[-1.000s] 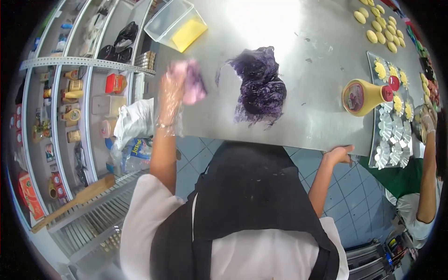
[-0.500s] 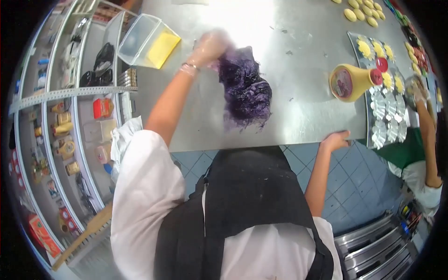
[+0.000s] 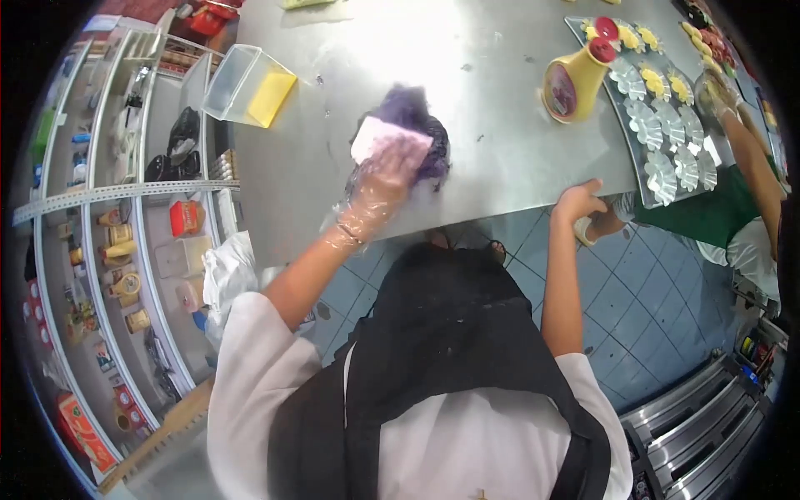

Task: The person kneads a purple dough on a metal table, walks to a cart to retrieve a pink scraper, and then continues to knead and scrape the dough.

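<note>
My left hand (image 3: 385, 179), in a clear plastic glove, grips a pale pink flat dough scraper (image 3: 377, 140). The scraper lies across a sticky, deep purple paste (image 3: 433, 146) on the steel table (image 3: 492, 167), partly covering it. Part of the paste is smeared and blurred behind the blade. My bare right hand (image 3: 577, 202) rests at the table's front edge, thumb apart from loosely bent fingers, with nothing in it.
A clear plastic tub (image 3: 225, 93) with yellow content stands at left. A yellow bottle (image 3: 575, 87) and a tray (image 3: 627, 125) of fluted foil molds, some filled yellow, are at right. A co-worker's hand (image 3: 718, 96) works beyond. Shelves (image 3: 125, 179) line the left.
My left hand has come from the paste's far left side toward me, and the scraper now shows. The paste is gathered more compactly. The view has shifted; my right hand stays at the edge.
</note>
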Tool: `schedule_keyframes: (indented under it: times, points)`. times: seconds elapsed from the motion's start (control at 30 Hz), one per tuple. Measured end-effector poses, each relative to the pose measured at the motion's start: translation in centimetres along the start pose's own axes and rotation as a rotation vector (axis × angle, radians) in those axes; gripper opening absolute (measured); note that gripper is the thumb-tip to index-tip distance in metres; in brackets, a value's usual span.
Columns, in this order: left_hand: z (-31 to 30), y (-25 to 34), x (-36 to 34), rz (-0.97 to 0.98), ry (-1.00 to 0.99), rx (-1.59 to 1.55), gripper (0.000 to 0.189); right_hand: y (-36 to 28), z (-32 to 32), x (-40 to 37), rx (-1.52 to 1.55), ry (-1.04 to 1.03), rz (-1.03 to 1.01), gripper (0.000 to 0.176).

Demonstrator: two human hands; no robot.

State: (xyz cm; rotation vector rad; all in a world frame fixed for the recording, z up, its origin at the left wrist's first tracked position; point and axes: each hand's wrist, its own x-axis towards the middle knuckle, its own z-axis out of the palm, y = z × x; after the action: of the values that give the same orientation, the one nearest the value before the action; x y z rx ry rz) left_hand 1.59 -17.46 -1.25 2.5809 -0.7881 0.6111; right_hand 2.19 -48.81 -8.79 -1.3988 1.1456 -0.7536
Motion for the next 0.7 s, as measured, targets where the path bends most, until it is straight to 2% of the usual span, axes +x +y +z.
schedule_keyframes:
  times: [0.13, 0.2, 0.23, 0.3, 0.33, 0.43, 0.47, 0.57, 0.6, 0.7]
  points:
    - [-1.6, -0.9, -0.3, -0.303, -0.047, -0.092, 0.027, 1.8, -1.0, 0.8, -0.035, -0.115, 0.0, 0.072]
    - [-4.5, -0.2, 1.4, -0.495, -0.115, 0.349, 0.029, 3.3, -1.1, 1.6, -0.086, -0.164, -0.016, 0.08]
    - [-5.8, 1.2, 1.9, -0.481, -0.127, 0.361, 0.029, 3.6, -1.2, 1.9, -0.081, -0.159, 0.004, 0.08]
    - [-7.9, 5.3, 0.7, -0.253, -0.088, 0.577, 0.025, 4.0, -2.6, 2.6, -0.025, -0.34, -0.072, 0.086]
    - [-7.8, 5.7, -0.1, -0.249, -0.098, 0.58, 0.025, 3.8, -2.8, 2.9, 0.011, -0.432, -0.117, 0.089]
    - [-6.0, 6.3, -4.7, -0.254, 0.031, 0.207, 0.029, 2.7, -3.2, 2.7, 0.006, -0.467, -0.079, 0.097]
    - [-5.6, 6.0, -5.2, -0.255, 0.024, 0.205, 0.029, 2.5, -3.5, 2.6, 0.011, -0.48, -0.071, 0.101]
    - [-3.8, 2.9, -4.4, -0.035, 0.165, 0.556, 0.032, 2.0, -3.9, 2.6, -0.076, -0.496, -0.035, 0.103]
    - [-3.3, 1.9, -4.2, -0.036, 0.172, 0.557, 0.032, 1.7, -4.0, 2.4, -0.118, -0.507, -0.02, 0.104]
    - [-2.5, -0.5, -3.8, -0.466, 0.067, 0.364, 0.037, 1.2, -4.2, 1.9, -0.081, -0.495, -0.031, 0.104]
